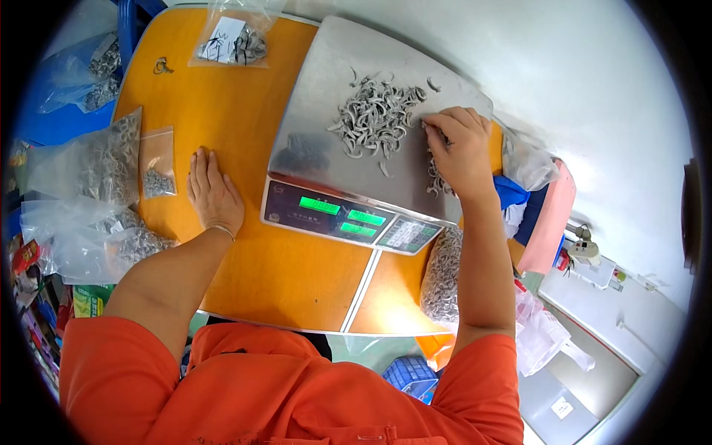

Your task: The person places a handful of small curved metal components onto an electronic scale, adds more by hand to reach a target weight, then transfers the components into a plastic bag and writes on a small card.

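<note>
A digital weighing scale [315,89] with a bare metal plate and lit green displays stands on the orange table. Many small curved grey metal pieces [378,115] lie heaped in the middle of its plate. At the plate's right side, my right hand [463,144] is closed in a pinch, with grey curved pieces showing at its fingers. More such pieces [436,180] lie below that hand, partly covered by it. My left hand [213,191] rests flat on the table left of the scale, fingers stretched out, holding nothing.
A small zip bag [158,163] of grey bits lies left of my left hand, beside larger bags [111,159] of pieces. Another clear bag [233,44] with a white label lies at the far edge. A full bag [443,278] stands below the scale's right corner. A white wall rises behind.
</note>
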Demonstrator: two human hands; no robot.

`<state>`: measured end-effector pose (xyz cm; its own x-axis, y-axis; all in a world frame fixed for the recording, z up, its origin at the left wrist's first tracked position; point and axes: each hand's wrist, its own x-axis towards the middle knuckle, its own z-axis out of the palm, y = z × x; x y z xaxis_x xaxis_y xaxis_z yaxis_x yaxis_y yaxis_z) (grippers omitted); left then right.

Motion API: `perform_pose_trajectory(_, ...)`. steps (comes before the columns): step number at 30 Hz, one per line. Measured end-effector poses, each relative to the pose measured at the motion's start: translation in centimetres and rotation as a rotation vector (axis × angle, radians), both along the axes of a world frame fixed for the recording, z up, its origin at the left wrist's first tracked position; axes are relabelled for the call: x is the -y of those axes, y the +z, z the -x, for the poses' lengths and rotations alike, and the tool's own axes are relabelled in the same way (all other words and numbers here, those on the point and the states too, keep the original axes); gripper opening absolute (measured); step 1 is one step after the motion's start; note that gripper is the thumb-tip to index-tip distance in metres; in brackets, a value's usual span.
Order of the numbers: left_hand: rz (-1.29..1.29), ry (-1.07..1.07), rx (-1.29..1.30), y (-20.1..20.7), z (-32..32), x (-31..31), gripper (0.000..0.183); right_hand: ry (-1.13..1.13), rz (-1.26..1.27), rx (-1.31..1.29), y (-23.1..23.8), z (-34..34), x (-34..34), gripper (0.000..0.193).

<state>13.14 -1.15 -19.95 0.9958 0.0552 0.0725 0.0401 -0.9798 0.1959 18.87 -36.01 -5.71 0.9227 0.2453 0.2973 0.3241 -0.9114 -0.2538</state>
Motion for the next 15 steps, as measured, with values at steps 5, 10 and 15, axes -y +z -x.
perform_pose_trajectory(5,0.025,0.006,-0.005,0.2,0.1,-0.1,0.049,-0.049,0.047,-0.001,1.2,0.2,1.1,0.01)
perform_pose_trajectory(10,0.028,-0.004,0.015,0.1,0.0,0.1,0.049,-0.131,-0.115,0.144,-0.2,-2.6,0.1,0.01)
perform_pose_trajectory(15,0.021,-0.005,0.024,-0.1,0.2,0.0,0.049,-0.208,-0.205,0.01,-0.8,-3.9,-0.7,0.01)
